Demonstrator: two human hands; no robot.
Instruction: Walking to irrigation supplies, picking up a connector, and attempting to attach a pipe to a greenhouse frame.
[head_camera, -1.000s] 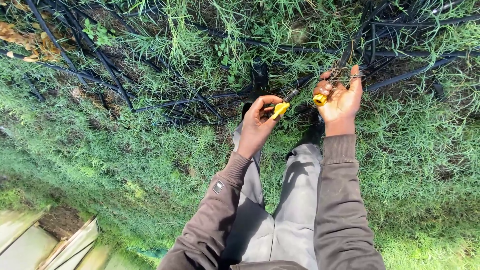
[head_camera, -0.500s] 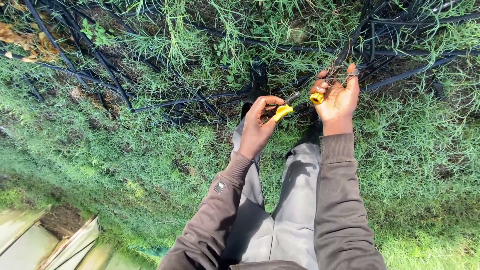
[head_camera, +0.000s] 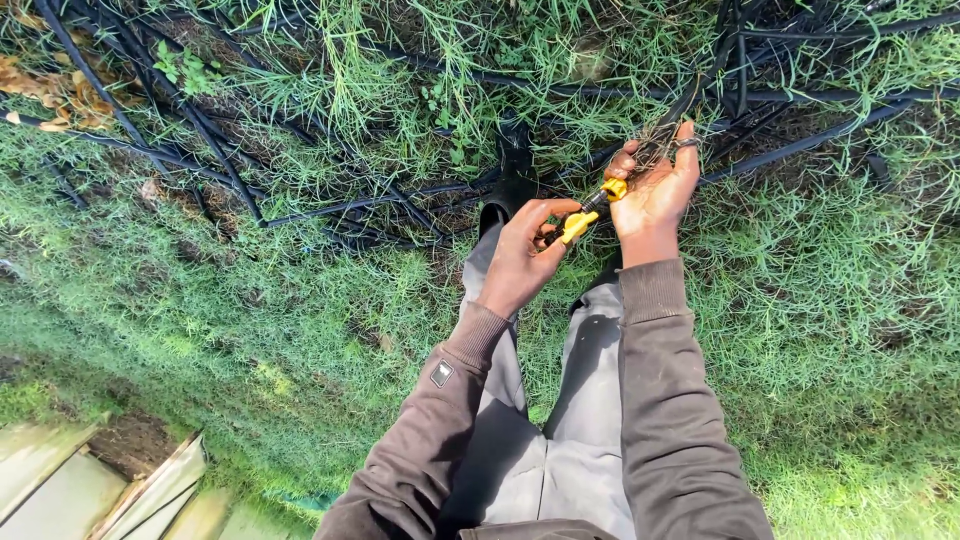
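Near the centre of the frame, slightly right and above the middle, the left hand (head_camera: 522, 258) had its fingers curled and pinched on a small yellow fitting (head_camera: 574, 226), while the right hand (head_camera: 655, 190), palm turned toward the camera, had its fingers closed around a second yellow fitting (head_camera: 614, 188) together with a wiry tangle of thin black tubing (head_camera: 672, 150). The two yellow pieces lay just beside each other, joined by a short dark section between the hands; whether they touched could not be told. Both arms wore brown sleeves (head_camera: 668, 400), and grey trousers (head_camera: 570, 440) showed beneath them in the lower centre. Black irrigation hoses (head_camera: 330, 212) crossed the grass (head_camera: 250, 330) across the upper half of the frame. Dry brown leaves (head_camera: 60, 90) lay at upper left, and pale slabs (head_camera: 60, 490) at lower left.
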